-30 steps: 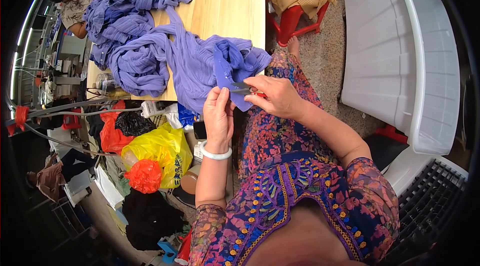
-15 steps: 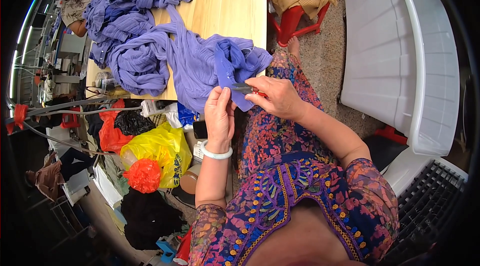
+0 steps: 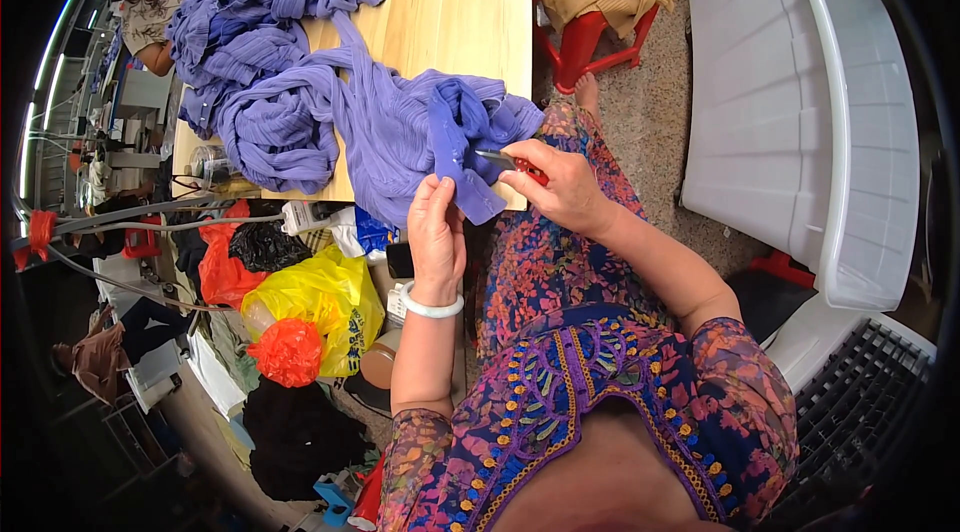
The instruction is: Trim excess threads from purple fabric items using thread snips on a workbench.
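- 1 wooden tabletop [image 3: 450, 2] under purple fabric [image 3: 275, 122]
- Left hand [image 3: 435, 237]: fingers pinched on 1 darker purple strip [image 3: 448, 147] at the tabletop's corner
- Right hand [image 3: 568, 190]: fingers curled around 1 red-handled cutter [image 3: 496, 160], beside the strip
- Beyond: 1 red stool [image 3: 580, 47]

From my hands, bare wood on the table [image 3: 445, 12] gives me a lane at 12 o'clock; purple cloth [image 3: 380, 122] blocks 10 to 11. The red stool [image 3: 578, 50] obstructs 1 o'clock. At 2, speckled floor [image 3: 660, 122] leaves a passage, walled by the white bin [image 3: 765, 102] towards 3. A yellow bag [image 3: 335, 307] crowds 8. Scissors [image 3: 493, 160] narrow the gap between my left hand [image 3: 435, 237] and right hand [image 3: 565, 192].
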A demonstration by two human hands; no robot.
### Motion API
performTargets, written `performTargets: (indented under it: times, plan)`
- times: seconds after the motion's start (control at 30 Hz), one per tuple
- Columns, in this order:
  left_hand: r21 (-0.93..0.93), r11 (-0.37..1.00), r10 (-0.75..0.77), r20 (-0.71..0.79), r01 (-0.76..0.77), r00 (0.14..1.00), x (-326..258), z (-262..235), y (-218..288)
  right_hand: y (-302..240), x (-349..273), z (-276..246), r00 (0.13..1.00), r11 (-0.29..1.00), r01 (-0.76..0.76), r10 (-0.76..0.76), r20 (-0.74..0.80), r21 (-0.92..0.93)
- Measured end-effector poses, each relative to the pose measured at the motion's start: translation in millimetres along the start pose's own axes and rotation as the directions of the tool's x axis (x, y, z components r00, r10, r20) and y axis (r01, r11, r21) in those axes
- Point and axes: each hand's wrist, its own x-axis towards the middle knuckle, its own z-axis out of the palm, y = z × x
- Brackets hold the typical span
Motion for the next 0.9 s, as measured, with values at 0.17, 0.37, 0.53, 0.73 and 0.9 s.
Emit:
performTargets:
  times: [0.17,0.37,0.53,0.73,0.9]
  plan:
    - [-0.131,0.991,0.009,0.095,0.004,0.995,3,-5,1,3,-2,1,1.000,0.999,-0.019,0.019,-0.012,0.034]
    - [-0.204,0.979,0.002,0.089,0.017,0.996,9,-6,1,1,-2,1,0.911,0.918,-0.372,0.333,0.243,0.137]
    - [-0.161,0.987,-0.006,0.035,0.011,0.999,11,-4,2,2,-4,11,0.923,0.821,-0.365,0.257,0.286,0.440]
    - [-0.117,0.993,-0.004,0.066,0.011,0.998,9,-1,0,-5,10,17,0.885,0.724,-0.463,0.346,0.312,0.511]
    - [-0.114,0.993,-0.009,0.083,0.019,0.996,6,-2,-1,-2,11,29,0.913,0.743,-0.408,0.341,0.225,0.530]
